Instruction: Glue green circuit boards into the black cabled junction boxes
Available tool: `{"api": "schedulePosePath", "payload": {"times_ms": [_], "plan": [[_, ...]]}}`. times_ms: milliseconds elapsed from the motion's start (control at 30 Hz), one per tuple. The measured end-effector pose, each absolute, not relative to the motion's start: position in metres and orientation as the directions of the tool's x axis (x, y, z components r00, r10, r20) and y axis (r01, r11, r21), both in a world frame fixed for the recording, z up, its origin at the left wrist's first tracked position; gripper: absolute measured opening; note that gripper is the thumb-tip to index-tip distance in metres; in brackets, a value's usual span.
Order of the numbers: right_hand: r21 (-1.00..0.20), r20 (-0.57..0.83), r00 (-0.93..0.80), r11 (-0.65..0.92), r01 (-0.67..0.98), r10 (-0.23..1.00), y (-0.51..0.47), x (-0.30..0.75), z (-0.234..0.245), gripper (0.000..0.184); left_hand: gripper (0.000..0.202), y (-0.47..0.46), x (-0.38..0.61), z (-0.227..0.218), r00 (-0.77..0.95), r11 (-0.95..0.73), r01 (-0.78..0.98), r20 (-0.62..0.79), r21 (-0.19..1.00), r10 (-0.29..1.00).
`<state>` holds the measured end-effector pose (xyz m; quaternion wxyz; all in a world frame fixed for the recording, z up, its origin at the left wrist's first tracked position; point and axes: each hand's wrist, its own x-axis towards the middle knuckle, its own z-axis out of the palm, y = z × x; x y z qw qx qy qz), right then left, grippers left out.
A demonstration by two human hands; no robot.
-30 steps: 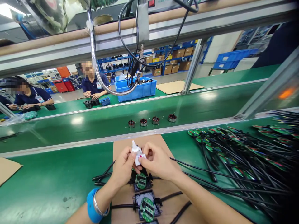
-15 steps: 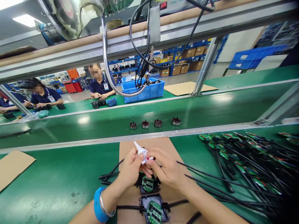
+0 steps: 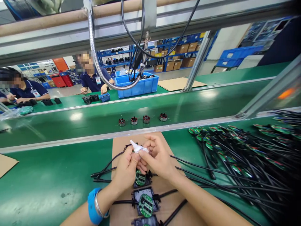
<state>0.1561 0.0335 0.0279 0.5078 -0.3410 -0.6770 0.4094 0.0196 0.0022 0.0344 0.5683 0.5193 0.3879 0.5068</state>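
Above the brown cardboard sheet [image 3: 118, 141], a small white tube with a tapered nozzle [image 3: 135, 146] is held between both hands, nozzle pointing up and left. My left hand [image 3: 127, 166] pinches it from the left side. The thumb of my right hand [image 3: 160, 157] presses against its other end, and the fingers curl behind. Most of the tube's body is hidden by the fingers. Below the hands, a round green circuit board [image 3: 146, 205] rests on an open black housing [image 3: 137, 194] with black cables out both sides. Another green board [image 3: 140, 178] is partly covered by my hands.
Many black cables with green boards [image 3: 225, 150] lie heaped at the right. Several small motor-like round parts [image 3: 146, 119] stand in a row on the green strip ahead. Beyond are a blue bin [image 3: 138, 89] and people seated opposite. A metal hose [image 3: 91, 40] hangs overhead.
My right hand has turned, its thumb now over the tube's end, where a red-and-white part showed before. The whole view has shifted, bringing a further housing into sight at the bottom.
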Motion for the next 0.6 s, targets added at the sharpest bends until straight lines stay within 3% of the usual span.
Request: {"api": "schedulePosePath", "payload": {"times_ms": [133, 200, 400, 500, 600], "plan": [[-0.802, 0.434, -0.360, 0.536, 0.263, 0.826, 0.037, 0.158, 0.037, 0.024, 0.036, 0.005, 0.014, 0.037, 0.174, -0.133, 0.048, 0.123, 0.990, 0.977], [-0.766, 0.460, -0.374, 0.573, 0.293, 0.806, 0.040, 0.158, 0.042, 0.025, 0.036, 0.008, 0.011, 0.040, 0.171, -0.148, 0.133, 0.125, 0.980, 0.977], [-0.691, 0.605, -0.307, 0.676, 0.256, 0.735, 0.046, 0.157, 0.044, 0.019, 0.036, 0.013, 0.014, 0.045, 0.175, -0.209, 0.229, 0.171, 0.951, 0.970], [-0.762, 0.557, -0.345, 0.630, 0.150, 0.756, 0.043, 0.156, 0.040, 0.021, 0.036, 0.009, 0.020, 0.047, 0.131, -0.225, 0.228, 0.199, 0.947, 0.971], [-0.808, 0.510, -0.367, 0.580, 0.106, 0.778, 0.042, 0.158, 0.039, 0.022, 0.036, 0.004, 0.022, 0.047, 0.115, -0.172, 0.099, 0.160, 0.980, 0.980]]}}
